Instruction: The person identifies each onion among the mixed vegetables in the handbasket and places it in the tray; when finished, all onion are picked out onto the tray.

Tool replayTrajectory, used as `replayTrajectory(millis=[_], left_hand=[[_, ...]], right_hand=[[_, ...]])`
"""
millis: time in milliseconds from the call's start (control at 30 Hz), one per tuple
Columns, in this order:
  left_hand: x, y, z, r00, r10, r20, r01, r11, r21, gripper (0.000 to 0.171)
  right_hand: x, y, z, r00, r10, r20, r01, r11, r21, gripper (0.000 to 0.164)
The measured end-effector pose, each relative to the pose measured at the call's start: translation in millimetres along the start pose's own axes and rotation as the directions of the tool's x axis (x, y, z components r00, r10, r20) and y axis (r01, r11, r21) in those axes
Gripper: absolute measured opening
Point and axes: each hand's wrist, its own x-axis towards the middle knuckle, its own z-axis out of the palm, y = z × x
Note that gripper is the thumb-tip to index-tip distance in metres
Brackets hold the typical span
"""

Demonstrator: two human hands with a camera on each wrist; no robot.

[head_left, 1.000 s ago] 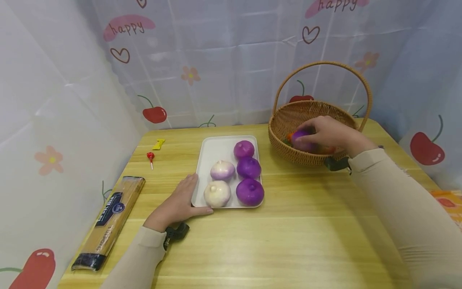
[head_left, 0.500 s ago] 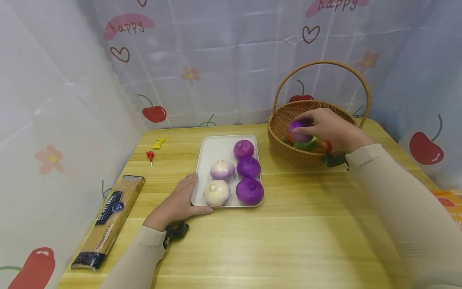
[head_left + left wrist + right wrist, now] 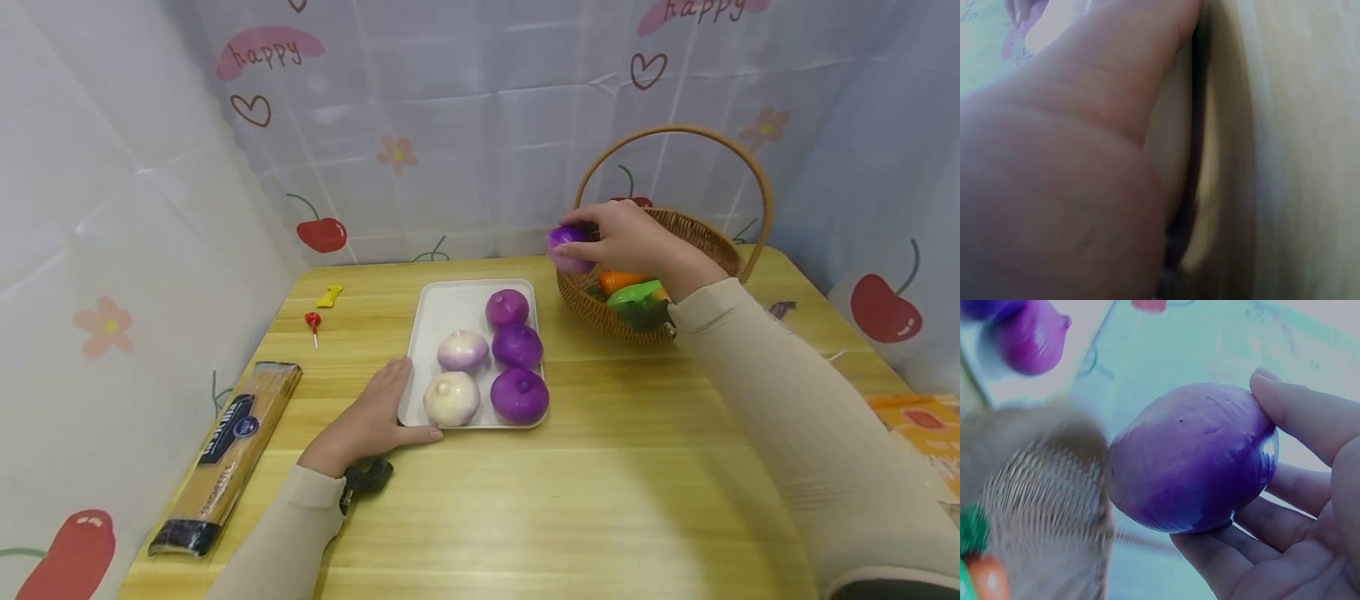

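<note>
My right hand (image 3: 628,237) grips a purple onion (image 3: 570,248) in the air over the left rim of the wicker basket (image 3: 592,308). In the right wrist view, fingers and thumb curl round that onion (image 3: 1194,456). With straight fingers, my left hand (image 3: 372,414) rests against the left edge and front corner of a white tray (image 3: 442,308). Along the tray's right side stand three purple onions (image 3: 517,347). Two pale onions (image 3: 452,399) sit on its left. Skin and blurred table fill most of the left wrist view.
Inside the basket lie an orange vegetable (image 3: 621,282) and a green one (image 3: 637,302); the basket's tall handle (image 3: 761,179) arches above. A spaghetti pack (image 3: 228,458), a red lollipop (image 3: 312,325) and a yellow candy (image 3: 328,296) lie left. An orange packet (image 3: 918,425) is at the right edge.
My right hand has lifted the purple onion out of the basket and carried it leftward over the rim. More of the basket's contents now show. The left hand and the tray have stayed put.
</note>
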Motion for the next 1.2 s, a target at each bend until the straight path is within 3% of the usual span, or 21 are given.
replayTrajectory(millis=[300, 600, 867, 1200], left_hand=[[-0.7, -0.6, -0.6, 1.000, -0.007, 0.011, 0.007, 1.000, -0.005, 0.134], [1.9, -1.9, -3.8, 1.000, 0.005, 0.014, -0.006, 1.000, 0.011, 0.135], [1.9, -3.4, -5.5, 1.000, 0.022, 0.007, -0.022, 1.000, 0.002, 0.134], [-1.2, -4.2, -2.5, 1.000, 0.026, 0.004, -0.026, 1.000, -0.017, 0.133]], right_hand=[[42, -54, 38, 0.990, -0.131, 0.048, 0.127, 0.987, 0.094, 0.055], [81, -82, 87, 0.974, -0.192, 0.120, 0.182, 0.979, 0.089, 0.050], [101, -90, 121, 0.969, -0.170, 0.178, 0.151, 0.982, 0.113, 0.047], [113, -75, 150, 0.979, -0.068, 0.193, 0.051, 0.994, 0.094, 0.049]])
